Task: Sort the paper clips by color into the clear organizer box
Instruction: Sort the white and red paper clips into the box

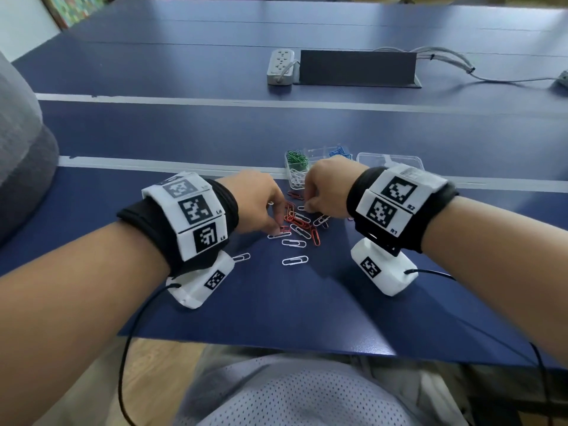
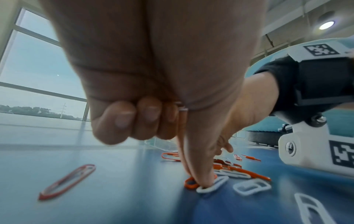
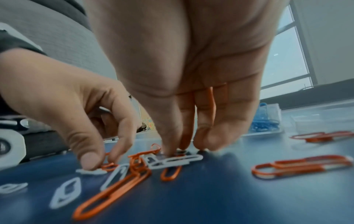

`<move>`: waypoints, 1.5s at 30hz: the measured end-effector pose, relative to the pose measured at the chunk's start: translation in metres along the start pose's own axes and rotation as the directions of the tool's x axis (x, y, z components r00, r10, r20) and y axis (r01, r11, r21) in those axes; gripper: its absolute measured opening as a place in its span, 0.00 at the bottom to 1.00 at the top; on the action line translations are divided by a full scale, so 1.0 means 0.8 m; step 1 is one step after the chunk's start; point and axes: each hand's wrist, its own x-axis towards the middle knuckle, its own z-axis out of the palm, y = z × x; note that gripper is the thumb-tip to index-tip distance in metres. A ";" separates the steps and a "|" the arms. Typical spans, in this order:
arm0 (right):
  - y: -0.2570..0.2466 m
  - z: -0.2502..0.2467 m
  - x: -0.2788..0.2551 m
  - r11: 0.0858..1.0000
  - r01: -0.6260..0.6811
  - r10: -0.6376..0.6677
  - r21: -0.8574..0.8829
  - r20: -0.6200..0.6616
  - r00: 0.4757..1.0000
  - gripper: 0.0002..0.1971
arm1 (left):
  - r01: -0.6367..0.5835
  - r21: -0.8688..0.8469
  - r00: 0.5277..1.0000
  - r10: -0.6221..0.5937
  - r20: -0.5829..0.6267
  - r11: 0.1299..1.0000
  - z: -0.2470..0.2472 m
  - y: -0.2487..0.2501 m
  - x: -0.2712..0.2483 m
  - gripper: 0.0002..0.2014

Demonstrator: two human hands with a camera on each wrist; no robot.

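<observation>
Red and white paper clips lie in a loose pile on the blue table. Behind them stands the clear organizer box, with green clips, white clips and blue clips in separate compartments. My left hand reaches into the pile's left side. Its thumb and forefinger pinch a red clip beside a white one, and its curled fingers keep another red clip tucked in. My right hand is at the pile's far side, fingertips down on a white clip, with a red clip held along its fingers.
The box's clear lid lies to its right. Single white clips sit nearer me. A power strip, a black panel and cables are far back. A grey cushion is at the left. The table's near edge is close to my lap.
</observation>
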 end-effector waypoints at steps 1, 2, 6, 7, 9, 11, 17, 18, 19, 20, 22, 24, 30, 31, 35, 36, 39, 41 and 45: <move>0.001 0.000 0.000 1.000 -0.001 0.001 -0.001 -0.003 1.000 0.12 | 0.004 0.025 1.000 -0.004 -0.008 1.000 -0.001 -0.001 0.001 0.06; 0.001 0.000 0.000 1.000 -0.004 0.004 0.002 -0.002 1.000 0.12 | 0.008 0.054 1.000 -0.007 -0.016 0.999 -0.003 -0.002 0.001 0.06; -0.002 -0.001 0.000 1.000 0.019 -0.019 -0.005 0.015 1.000 0.14 | 0.019 0.066 0.998 -0.015 -0.054 0.998 -0.004 -0.006 -0.001 0.06; -0.001 -0.002 0.000 1.000 0.023 -0.023 -0.002 0.022 0.999 0.14 | 0.014 0.058 0.998 -0.011 -0.054 0.998 -0.003 -0.006 -0.002 0.06; 0.002 -0.004 0.000 0.999 0.033 -0.033 0.009 0.023 0.999 0.13 | -0.002 0.056 0.999 0.005 -0.039 0.998 -0.001 -0.003 -0.004 0.07; 0.004 -0.007 -0.002 0.998 0.042 -0.043 0.038 0.013 0.999 0.06 | -0.021 0.074 0.999 0.024 -0.037 0.997 0.000 -0.001 -0.006 0.07; -0.004 -0.006 -0.008 0.993 0.116 -0.116 -0.034 0.025 0.993 0.03 | -0.066 0.150 0.995 0.077 -0.067 0.986 0.001 -0.004 -0.004 0.11; -0.004 -0.005 -0.007 0.992 0.119 -0.117 -0.052 0.028 0.993 0.05 | -0.072 0.152 0.995 0.082 -0.062 0.986 0.001 -0.005 -0.005 0.10; -0.004 -0.005 -0.007 0.991 0.118 -0.116 -0.070 0.033 0.993 0.07 | -0.078 0.147 0.995 0.087 -0.053 0.986 0.001 -0.006 -0.006 0.08; -0.003 -0.005 -0.007 0.990 0.115 -0.112 -0.085 0.039 0.993 0.09 | -0.087 0.139 0.995 0.094 -0.046 0.986 0.001 -0.007 -0.006 0.06; 0.001 -0.006 -0.007 0.989 0.115 -0.112 -0.089 0.035 0.993 0.07 | -0.104 0.123 0.993 0.110 -0.041 0.987 0.001 -0.009 -0.007 0.05; 0.007 -0.007 -0.007 0.995 0.093 -0.092 -0.045 0.019 0.996 0.04 | -0.113 0.081 0.990 0.119 -0.076 0.990 0.000 -0.009 -0.008 0.06; 0.034 -0.015 -0.019 0.994 0.009 -0.009 0.105 0.003 1.000 0.09 | -0.069 -0.198 0.997 0.071 0.000 0.978 0.001 -0.007 -0.003 0.05; 0.036 -0.015 -0.022 0.993 0.027 -0.027 0.113 0.001 1.000 0.09 | -0.058 -0.312 0.996 0.074 0.041 0.948 0.004 -0.006 -0.002 0.07; 0.034 -0.013 -0.032 0.984 0.131 -0.137 0.122 0.047 0.989 0.05 | 0.000 -0.615 0.993 0.075 0.096 0.788 0.011 -0.003 0.001 0.12; 0.033 -0.012 -0.033 0.983 0.163 -0.167 0.078 0.050 0.985 0.06 | 0.005 -0.632 0.993 0.072 0.097 0.775 0.012 -0.002 0.002 0.12; 0.031 -0.008 -0.032 0.974 0.224 -0.222 -0.022 0.044 0.974 0.07 | 0.034 -0.615 0.994 0.037 0.101 0.788 0.011 -0.002 0.003 0.14; 0.030 -0.008 -0.032 0.973 0.230 -0.229 -0.010 0.053 0.972 0.08 | 0.072 -0.582 0.992 0.004 0.129 0.810 0.009 -0.004 0.003 0.12; 0.034 -0.013 -0.035 0.982 0.167 -0.175 0.085 0.099 0.980 0.14 | 0.128 -0.547 0.984 -0.039 0.171 0.827 0.005 -0.003 -0.001 0.07</move>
